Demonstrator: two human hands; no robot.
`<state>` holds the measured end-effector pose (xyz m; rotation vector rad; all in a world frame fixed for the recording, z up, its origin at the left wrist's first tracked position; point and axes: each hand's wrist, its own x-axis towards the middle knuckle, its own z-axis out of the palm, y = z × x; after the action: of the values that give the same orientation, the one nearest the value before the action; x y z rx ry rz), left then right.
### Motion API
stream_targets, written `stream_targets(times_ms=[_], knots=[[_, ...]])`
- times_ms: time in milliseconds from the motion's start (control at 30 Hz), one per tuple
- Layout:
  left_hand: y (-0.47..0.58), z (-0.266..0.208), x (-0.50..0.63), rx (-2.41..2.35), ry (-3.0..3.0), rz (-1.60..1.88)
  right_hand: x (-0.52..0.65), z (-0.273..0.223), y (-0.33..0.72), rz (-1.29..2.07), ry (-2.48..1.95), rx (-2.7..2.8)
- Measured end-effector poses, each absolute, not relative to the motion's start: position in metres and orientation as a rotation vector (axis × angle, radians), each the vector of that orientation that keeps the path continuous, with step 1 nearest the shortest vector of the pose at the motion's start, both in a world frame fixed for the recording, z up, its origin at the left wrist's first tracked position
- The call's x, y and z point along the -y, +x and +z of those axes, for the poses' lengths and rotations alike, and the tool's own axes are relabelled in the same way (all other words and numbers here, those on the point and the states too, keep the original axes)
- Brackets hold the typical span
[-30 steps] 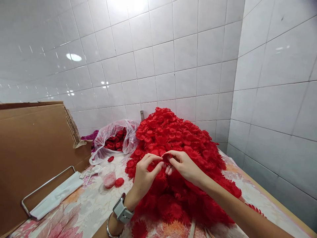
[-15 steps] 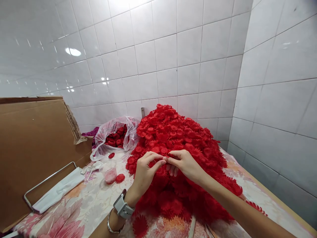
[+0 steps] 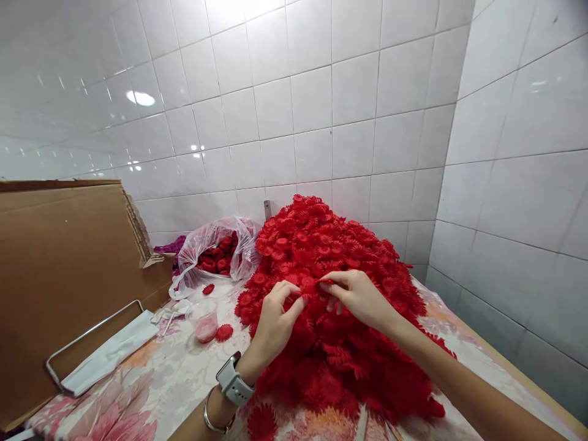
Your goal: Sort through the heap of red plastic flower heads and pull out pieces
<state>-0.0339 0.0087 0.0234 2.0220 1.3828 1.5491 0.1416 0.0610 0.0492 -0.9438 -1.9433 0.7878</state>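
A large heap of red fabric flowers [image 3: 331, 245] with fringed edges rises in front of me. Over the middle of it, my left hand [image 3: 278, 315] pinches a small red flower piece between thumb and forefinger; most of that piece blends into the red behind. Just to the right, my right hand [image 3: 362, 297] is closed at the fingertips on a thin red flower piece [image 3: 324, 282], its other fingers curled below. A narrow gap separates the two hands' fingertips. A watch and a bangle are on my left wrist.
Left of the heap lies a clear plastic bag [image 3: 188, 263] of darker red flowers. Nearer stands a clear cup [image 3: 205, 324] with pink contents, beside a loose red flower [image 3: 224, 332]. A cardboard box [image 3: 68, 263] and a metal frame with white cloth [image 3: 110, 355] are at left. Tiled walls [image 3: 307, 147] close off the back and right.
My fingertips, which met over the heap, have come apart, the right hand shifting right and slightly up. A red piece now shows in the right fingertips. The whole view has shifted slightly.
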Motion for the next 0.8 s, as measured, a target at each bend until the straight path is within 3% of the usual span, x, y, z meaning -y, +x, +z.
stream_targets(times_ms=[133, 300, 567, 800], knots=[[-0.048, 0.024, -0.015, -1.555, 1.929, 1.698, -0.075, 0.061, 0.166, 0.591, -1.106, 1.657], [-0.059, 0.025, -0.022, -1.827, 1.9, 1.781, -0.067, 0.063, 0.159, 0.848, -0.902, 1.696], [-0.038, 0.028, -0.005, -1.371, 2.228, 1.562, -0.05, 0.04, 0.126, 1.041, -0.749, 1.879], [-0.03, 0.022, -0.002, -1.321, 2.214, 1.532, -0.041, 0.037, 0.119, 1.024, -0.795, 1.831]])
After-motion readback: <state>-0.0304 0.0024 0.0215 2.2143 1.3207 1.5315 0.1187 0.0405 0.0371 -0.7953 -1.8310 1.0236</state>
